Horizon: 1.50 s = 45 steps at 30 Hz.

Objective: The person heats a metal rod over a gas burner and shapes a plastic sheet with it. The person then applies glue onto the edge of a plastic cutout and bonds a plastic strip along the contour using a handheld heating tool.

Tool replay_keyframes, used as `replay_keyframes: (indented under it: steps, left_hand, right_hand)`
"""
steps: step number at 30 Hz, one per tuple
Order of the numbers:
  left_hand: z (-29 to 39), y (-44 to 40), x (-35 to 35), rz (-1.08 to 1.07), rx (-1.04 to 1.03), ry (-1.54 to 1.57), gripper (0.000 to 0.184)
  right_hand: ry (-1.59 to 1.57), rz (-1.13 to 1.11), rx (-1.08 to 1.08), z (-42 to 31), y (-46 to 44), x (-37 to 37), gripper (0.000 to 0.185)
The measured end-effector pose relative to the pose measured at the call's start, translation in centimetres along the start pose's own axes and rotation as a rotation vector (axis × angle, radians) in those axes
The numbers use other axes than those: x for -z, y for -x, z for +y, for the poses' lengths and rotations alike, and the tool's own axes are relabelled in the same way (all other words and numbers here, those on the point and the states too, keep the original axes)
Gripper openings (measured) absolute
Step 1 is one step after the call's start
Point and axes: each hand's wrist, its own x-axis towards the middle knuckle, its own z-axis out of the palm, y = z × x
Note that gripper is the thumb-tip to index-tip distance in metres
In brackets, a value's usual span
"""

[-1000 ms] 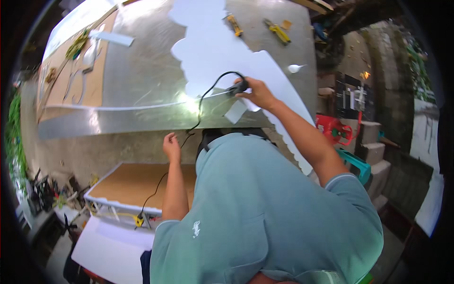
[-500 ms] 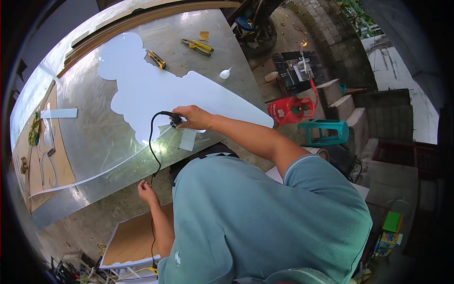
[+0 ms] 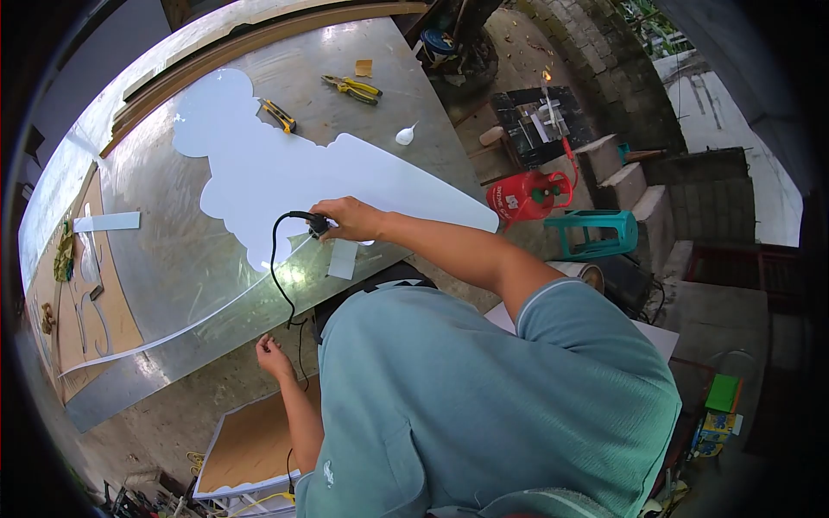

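My right hand [image 3: 350,217] is closed around a small black corded tool [image 3: 319,226] at the near edge of a cloud-edged white sheet [image 3: 285,173]. Its exact kind is hard to tell; a bright patch of light falls on the metal table beside it. From the tool a black cord [image 3: 275,259] arches down over the table edge. A long thin white strip [image 3: 203,318] curves from the tool towards the table's left end. My left hand [image 3: 275,356] hangs just off the table's near edge with fingers curled, nothing visible in them, close to the cord.
A utility knife [image 3: 278,116], yellow-handled pliers [image 3: 352,89] and a small white squeeze bottle [image 3: 406,135] lie on the metal table [image 3: 164,268]. Off its right side stand a red gas cylinder [image 3: 522,197], a lit burner [image 3: 547,104] and a teal stool [image 3: 596,231].
The view has shifted slightly. My right hand still holds the tool at the sheet's edge. The cord now hangs a little right of my left hand, its lower part looped.
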Motion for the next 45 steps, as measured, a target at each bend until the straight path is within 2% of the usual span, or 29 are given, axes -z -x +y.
replay_keyframes:
  steps: [14,17,25,31,35,45]
  left_hand:
    - [-0.2,0.1,-0.1,0.016,0.022,0.035,0.023]
    - [-0.9,-0.1,-0.1,0.015,0.002,0.004,0.024]
    - [0.1,1.1,-0.4,0.048,0.011,0.051,0.021]
    - [0.4,2.3,-0.5,0.075,0.058,0.049,0.022]
    - [0.2,2.6,-0.7,0.069,0.063,0.052,0.022]
    - [0.6,2.7,-0.2,0.108,0.04,0.009,0.022]
  right_hand:
    - [0.005,0.007,-0.019,-0.2,0.0,0.0,0.046]
    - [-0.037,0.063,0.085,1.3,0.0,-0.7,0.051]
    - [-0.102,0.041,-0.002,-0.6,0.0,-0.2,0.047]
    - [-0.097,0.029,0.031,-1.0,-0.1,-0.3,0.046]
    - [0.018,0.025,-0.004,-1.5,-0.2,-0.2,0.044]
    - [-0.051,0.015,0.017,-1.0,-0.3,-0.5,0.044]
